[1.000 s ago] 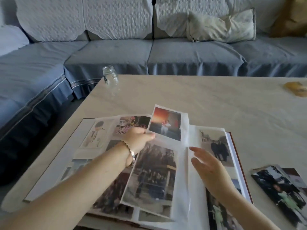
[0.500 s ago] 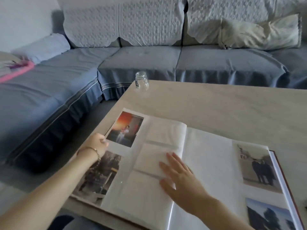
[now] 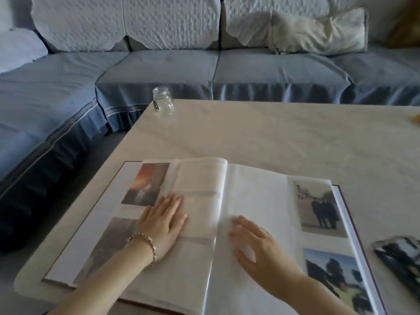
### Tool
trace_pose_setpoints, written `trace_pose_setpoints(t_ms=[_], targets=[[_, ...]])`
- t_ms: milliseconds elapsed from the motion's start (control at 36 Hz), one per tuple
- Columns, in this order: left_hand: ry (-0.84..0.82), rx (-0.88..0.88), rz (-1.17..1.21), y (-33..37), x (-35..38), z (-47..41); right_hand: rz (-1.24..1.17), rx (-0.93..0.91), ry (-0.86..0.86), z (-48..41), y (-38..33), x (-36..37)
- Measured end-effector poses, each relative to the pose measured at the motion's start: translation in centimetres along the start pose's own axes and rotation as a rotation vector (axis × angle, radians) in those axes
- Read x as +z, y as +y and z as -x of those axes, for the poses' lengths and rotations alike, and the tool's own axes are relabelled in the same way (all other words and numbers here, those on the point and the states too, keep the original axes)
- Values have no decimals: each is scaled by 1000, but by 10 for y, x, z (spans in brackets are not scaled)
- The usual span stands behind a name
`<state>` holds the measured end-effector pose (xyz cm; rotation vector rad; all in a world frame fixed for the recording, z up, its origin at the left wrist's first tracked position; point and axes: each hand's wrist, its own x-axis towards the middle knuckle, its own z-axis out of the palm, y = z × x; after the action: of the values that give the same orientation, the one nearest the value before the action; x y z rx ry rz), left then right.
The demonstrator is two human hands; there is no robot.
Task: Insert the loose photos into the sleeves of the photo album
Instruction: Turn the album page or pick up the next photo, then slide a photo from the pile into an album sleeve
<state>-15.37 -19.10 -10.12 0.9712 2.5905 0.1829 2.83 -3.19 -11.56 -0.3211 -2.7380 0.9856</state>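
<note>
The photo album [image 3: 256, 192] lies open on the pale table [image 3: 284, 137]. My left hand [image 3: 164, 220] presses flat on the left page, its fingers straight, beside a reddish photo [image 3: 145, 184] in a sleeve. My right hand [image 3: 254, 244] rests flat on the right page near the spine, a little blurred. On the right page sit a photo of two dark figures [image 3: 319, 206] and a landscape photo [image 3: 336, 276]. A pile of loose photos [image 3: 402, 258] lies on the table to the right of the album.
A small glass jar [image 3: 162, 100] stands at the table's far left corner. A blue-grey sofa [image 3: 204, 69] with white covers runs behind and along the left. A yellowish object [image 3: 417, 119] shows at the right edge.
The turned page now lies flat on the left side. My left hand let go of the page edge and moved right onto the page. My right hand shifted right across the spine.
</note>
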Motion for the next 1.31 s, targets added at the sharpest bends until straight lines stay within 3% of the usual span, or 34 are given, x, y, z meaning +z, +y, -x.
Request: trace_pose_setpoints(t_ms=[83, 167, 278, 389, 583, 889, 972, 1028, 1056, 1111, 1167, 1250, 1306], targets=[[43, -68, -117, 17, -13, -1, -3, 94, -14, 24, 23, -20], [231, -66, -66, 44, -17, -2, 38, 209, 3, 48, 40, -47], [415, 246, 161, 90, -6, -2, 110, 359, 84, 79, 62, -82], [303, 428, 277, 141, 3, 6, 234, 569, 128, 106, 87, -112], [124, 451, 218, 197, 18, 15, 447, 905, -14, 138, 117, -132], [7, 404, 302, 207, 32, 20, 672, 845, 42, 146, 115, -145], [-107, 366, 506, 217, 36, 24, 715, 672, 297, 144, 109, -144], [-248, 311, 730, 229, 36, 28, 652, 418, 546, 142, 101, -139], [-329, 272, 827, 235, 36, 30, 628, 289, 593, 139, 96, -134], [-501, 159, 1008, 246, 36, 34, 589, 135, 545, 134, 85, -121], [-572, 105, 1123, 257, 36, 39, 548, 54, 451, 132, 77, -111], [-430, 53, 1162, 263, 38, 39, 459, 15, 326, 132, 71, -107], [-347, 63, 1090, 261, 40, 34, 289, 120, 301, 134, 69, -111]])
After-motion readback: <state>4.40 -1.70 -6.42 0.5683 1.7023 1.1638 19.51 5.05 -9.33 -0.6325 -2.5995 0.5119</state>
